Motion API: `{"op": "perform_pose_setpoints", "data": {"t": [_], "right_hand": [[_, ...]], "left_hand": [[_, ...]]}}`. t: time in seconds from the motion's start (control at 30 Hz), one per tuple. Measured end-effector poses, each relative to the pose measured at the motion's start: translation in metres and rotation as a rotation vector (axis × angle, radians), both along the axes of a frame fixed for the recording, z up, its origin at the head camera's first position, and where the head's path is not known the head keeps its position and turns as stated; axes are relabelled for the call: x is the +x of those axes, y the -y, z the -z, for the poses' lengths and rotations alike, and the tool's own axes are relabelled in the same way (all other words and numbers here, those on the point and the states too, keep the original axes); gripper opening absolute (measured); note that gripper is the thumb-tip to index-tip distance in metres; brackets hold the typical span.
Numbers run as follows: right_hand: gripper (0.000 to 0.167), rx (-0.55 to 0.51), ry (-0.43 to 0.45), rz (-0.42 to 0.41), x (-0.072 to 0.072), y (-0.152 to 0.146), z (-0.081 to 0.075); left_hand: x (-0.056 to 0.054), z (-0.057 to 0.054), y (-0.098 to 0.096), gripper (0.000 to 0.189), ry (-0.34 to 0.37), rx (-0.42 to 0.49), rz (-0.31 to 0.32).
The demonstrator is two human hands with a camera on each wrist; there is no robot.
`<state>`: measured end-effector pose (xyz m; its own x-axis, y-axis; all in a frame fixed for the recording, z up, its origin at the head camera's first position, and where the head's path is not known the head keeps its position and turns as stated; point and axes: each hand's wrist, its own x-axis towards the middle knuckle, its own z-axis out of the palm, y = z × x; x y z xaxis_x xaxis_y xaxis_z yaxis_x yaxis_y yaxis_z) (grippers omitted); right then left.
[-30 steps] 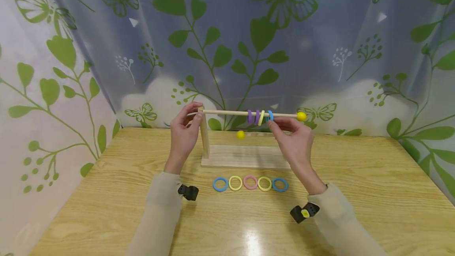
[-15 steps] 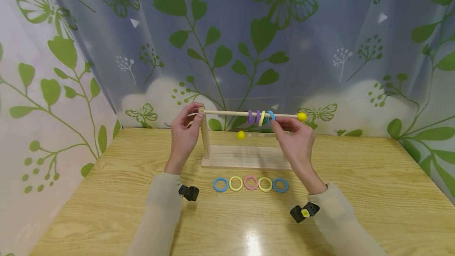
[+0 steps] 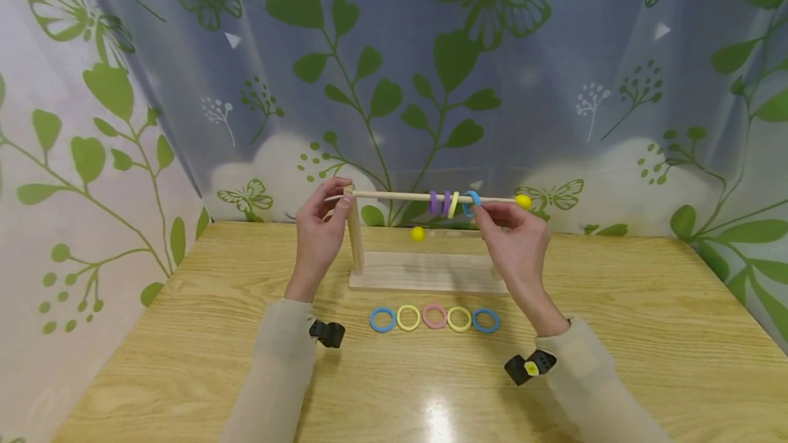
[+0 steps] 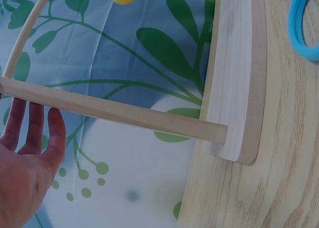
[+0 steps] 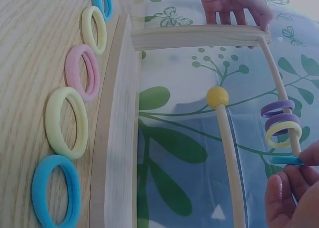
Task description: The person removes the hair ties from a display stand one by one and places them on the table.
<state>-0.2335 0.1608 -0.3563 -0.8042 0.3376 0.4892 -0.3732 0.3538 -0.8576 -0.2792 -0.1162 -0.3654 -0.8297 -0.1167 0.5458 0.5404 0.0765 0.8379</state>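
A wooden stand has an upper rod (image 3: pixel 394 195) ending in a yellow ball (image 3: pixel 522 202). My left hand (image 3: pixel 320 221) grips the top of its left post (image 3: pixel 355 238), thumb in front and fingers behind, as the right wrist view also shows. Two purple hair ties (image 3: pixel 439 204) and a pale yellow hair tie (image 3: pixel 453 204) hang around the rod. To their right, my right hand (image 3: pixel 514 238) pinches a blue hair tie (image 5: pixel 285 160) between thumb and fingertips, and this one also goes around the rod. A gap separates it from the yellow one.
On the table (image 3: pixel 203 361), in front of the stand's base (image 3: pixel 425 272), lies a row of hair ties: blue, yellow, pink (image 3: pixel 434 316), yellow, blue. A lower rod (image 5: pixel 230 163) with its own yellow ball (image 3: pixel 418 233) points left. Behind hangs a leaf-patterned curtain (image 3: pixel 394 142).
My right hand has moved slightly right, drawing the blue hair tie along the rod and away from the yellow one. The left hand stays on the post.
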Motion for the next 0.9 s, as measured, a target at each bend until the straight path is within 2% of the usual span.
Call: {"op": "perform_pose_setpoints", "data": {"t": [0.3,0.9], "right_hand": [[0.016,-0.012,-0.015,-0.009,0.001,-0.002,-0.001],[0.018,-0.005,-0.032,0.023,0.006,-0.011,-0.004]], "left_hand": [[0.000,-0.001,-0.001,0.024,0.003,0.012,0.000],[0.000,0.000,-0.001,0.024,0.005,0.012,-0.002]]}}
